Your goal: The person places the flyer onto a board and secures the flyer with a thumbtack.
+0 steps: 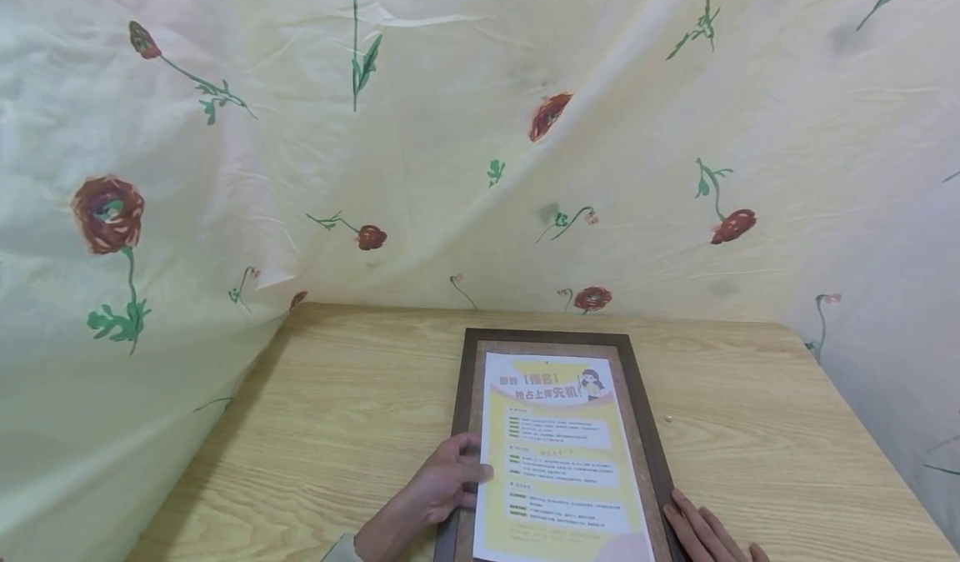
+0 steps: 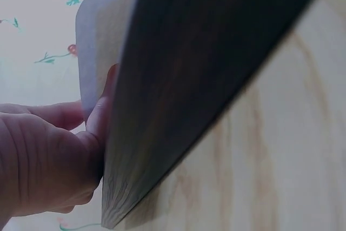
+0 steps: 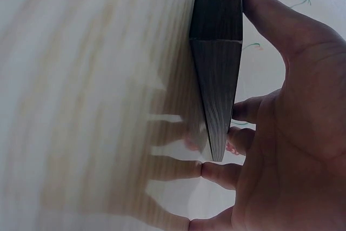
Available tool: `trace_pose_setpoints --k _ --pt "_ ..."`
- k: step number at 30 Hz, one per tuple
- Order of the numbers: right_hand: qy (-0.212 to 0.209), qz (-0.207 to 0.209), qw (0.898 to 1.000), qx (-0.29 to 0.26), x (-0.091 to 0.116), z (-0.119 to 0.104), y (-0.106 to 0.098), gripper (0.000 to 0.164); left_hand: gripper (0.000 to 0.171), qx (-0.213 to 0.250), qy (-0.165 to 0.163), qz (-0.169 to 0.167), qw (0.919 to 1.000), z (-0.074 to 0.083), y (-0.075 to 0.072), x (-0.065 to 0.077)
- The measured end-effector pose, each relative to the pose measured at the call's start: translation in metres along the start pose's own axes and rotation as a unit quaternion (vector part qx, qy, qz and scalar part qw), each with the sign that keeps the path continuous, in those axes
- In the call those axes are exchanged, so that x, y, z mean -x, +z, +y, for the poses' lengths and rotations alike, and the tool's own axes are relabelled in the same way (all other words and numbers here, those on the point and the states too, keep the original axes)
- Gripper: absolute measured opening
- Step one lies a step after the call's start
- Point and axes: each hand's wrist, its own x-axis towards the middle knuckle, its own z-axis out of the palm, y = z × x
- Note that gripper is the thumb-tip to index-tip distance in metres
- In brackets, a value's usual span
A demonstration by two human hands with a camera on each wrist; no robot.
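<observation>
A yellow-and-white printed sheet (image 1: pixel 555 470) with Chinese lettering and a small cartoon figure lies over a brown board (image 1: pixel 547 348) inside a dark wooden frame (image 1: pixel 647 437). My left hand (image 1: pixel 444 480) pinches the sheet's left edge, its fingers reaching across the frame's left side. In the left wrist view the sheet (image 2: pixel 87 52) rises above the dark frame side (image 2: pixel 178 90), between the fingers and thumb. My right hand (image 1: pixel 703 530) rests along the frame's right side. Seen from the right wrist, its fingertips (image 3: pixel 216 174) touch the table beside the frame's corner.
The frame lies flat on a light wood-grain table (image 1: pixel 337 395). A small pale bit (image 1: pixel 668 418) sits to the right of the frame. Cream cloth with red flowers (image 1: pixel 420 170) hangs behind the table and along its sides.
</observation>
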Motion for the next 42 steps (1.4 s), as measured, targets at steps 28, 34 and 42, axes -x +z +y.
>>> trace_pose_setpoints --k 28,34,42 --pt "0.005 -0.01 1.0 0.009 0.001 0.0 0.002 0.086 0.05 -0.094 0.086 0.073 0.9891 0.01 -0.008 0.009" --pt "0.012 -0.019 1.0 0.015 0.001 -0.001 0.002 0.087 0.052 -0.072 0.094 0.064 0.991 0.013 -0.01 0.011" --pt "0.019 -0.031 0.999 0.022 0.0 -0.002 -0.001 0.087 0.058 -0.06 0.098 0.061 0.9916 0.019 -0.016 0.014"
